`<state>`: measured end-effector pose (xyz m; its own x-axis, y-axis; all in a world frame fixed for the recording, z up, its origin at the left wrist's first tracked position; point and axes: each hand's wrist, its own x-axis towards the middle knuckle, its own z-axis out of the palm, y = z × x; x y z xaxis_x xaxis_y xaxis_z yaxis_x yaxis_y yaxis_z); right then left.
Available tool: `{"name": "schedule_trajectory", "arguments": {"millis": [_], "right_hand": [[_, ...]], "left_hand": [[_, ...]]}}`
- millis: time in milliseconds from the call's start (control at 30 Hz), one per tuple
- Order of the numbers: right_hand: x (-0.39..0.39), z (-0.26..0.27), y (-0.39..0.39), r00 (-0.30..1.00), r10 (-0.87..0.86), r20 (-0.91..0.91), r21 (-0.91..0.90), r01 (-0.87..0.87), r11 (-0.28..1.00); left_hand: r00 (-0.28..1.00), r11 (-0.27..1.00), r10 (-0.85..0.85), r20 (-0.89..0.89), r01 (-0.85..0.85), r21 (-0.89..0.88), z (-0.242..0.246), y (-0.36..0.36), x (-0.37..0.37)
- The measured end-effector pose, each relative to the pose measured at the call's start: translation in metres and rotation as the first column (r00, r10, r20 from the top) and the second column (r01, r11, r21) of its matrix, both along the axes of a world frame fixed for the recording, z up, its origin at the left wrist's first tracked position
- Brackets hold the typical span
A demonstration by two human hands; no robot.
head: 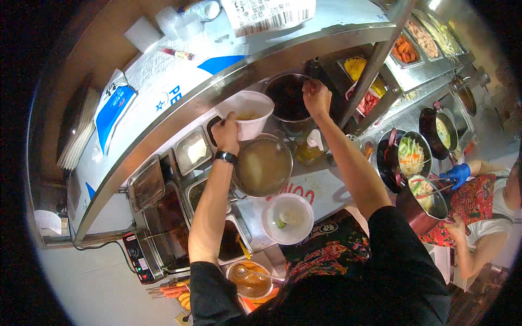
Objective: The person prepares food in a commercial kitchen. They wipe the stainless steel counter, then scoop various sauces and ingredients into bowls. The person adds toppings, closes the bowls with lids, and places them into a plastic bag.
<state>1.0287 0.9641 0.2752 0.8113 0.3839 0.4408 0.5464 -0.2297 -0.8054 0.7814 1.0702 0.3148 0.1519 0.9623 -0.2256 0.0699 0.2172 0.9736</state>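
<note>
My left hand (226, 132), below a dark wristband, grips the near side of a white plastic bowl (255, 129). The bowl is tilted, and some yellowish food shows inside it. Over the right rim of a deep metal pot (287, 98) with dark contents is my right hand (318, 98). Its fingers are curled, and whether they pinch anything is hidden. Just below the held bowl stands a pot of cloudy broth (263, 167). Closer to me, a second white plastic bowl (271, 230) rests on the counter with something pale and a green piece in it.
A co-worker's blue-gloved hand (458, 175) holds tongs at a red pan (422, 220) of noodles on the right. Metal trays (193, 150) line the left. A raised shelf edge (171, 134) curves above the pots. A sauce bowl (249, 291) with a ladle sits near my left elbow.
</note>
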Motion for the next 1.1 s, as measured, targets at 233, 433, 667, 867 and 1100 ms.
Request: {"name": "schedule_trajectory", "arguments": {"millis": [233,433,667,867,1100], "right_hand": [[-0.044,0.075,-0.041,0.996,0.083,-0.020,0.162,-0.079,0.984],[-0.116,0.090,-0.075,0.984,0.171,0.055,0.192,-0.179,0.965],[-0.153,0.060,-0.090,0.975,0.212,-0.065,0.427,-0.165,0.889],[-0.136,0.057,-0.088,0.686,0.400,-0.608,0.698,0.222,0.680],[-0.068,0.009,-0.060,0.900,0.092,-0.427,0.452,0.125,0.883]], "left_hand": [[0.997,0.999,-0.025,-0.078,0.027,0.024,-0.004,-0.004,0.021],[0.999,0.993,-0.045,-0.010,0.046,0.105,-0.003,-0.016,0.033],[1.000,0.997,-0.021,0.004,0.021,0.069,0.007,-0.027,0.030],[0.984,0.997,-0.014,0.179,0.000,0.082,0.002,-0.021,-0.003],[0.972,0.997,0.040,0.232,-0.053,0.049,0.014,-0.020,-0.046]]}}
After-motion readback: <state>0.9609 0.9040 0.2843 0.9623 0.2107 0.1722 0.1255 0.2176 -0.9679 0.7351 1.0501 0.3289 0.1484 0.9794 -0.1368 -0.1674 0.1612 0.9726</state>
